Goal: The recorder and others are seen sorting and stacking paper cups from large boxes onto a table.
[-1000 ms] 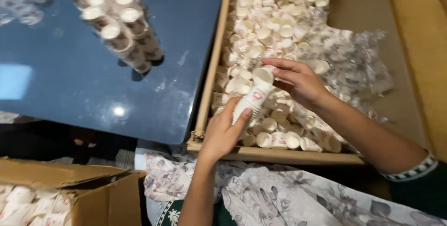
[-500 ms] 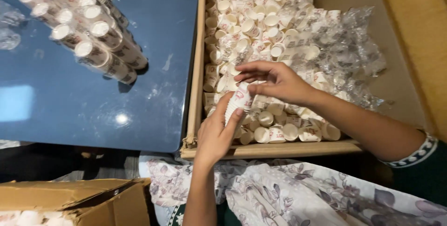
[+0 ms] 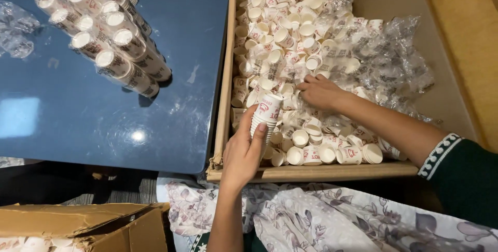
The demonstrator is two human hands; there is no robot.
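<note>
My left hand [image 3: 244, 151] grips a short stack of nested white paper cups [image 3: 265, 113] with red print, held upright over the near left part of a large cardboard tray [image 3: 226, 96]. The tray is filled with several loose paper cups [image 3: 282, 39] of the same kind. My right hand [image 3: 320, 91] lies palm down on the loose cups in the middle of the tray, fingers spread and reaching among them; whether it has hold of a cup is hidden.
Left of the tray is a blue table [image 3: 78, 122] with several tall wrapped stacks of cups [image 3: 111, 49] standing on it and crumpled clear plastic [image 3: 15, 34] at its left edge. Empty plastic sleeves [image 3: 394, 60] lie in the tray's right side. An open cardboard box [image 3: 83, 226] sits at bottom left. Floral cloth [image 3: 321, 215] covers my lap.
My right hand has let go of the top of the stack and moved right onto the loose cups. My left hand still holds the stack.
</note>
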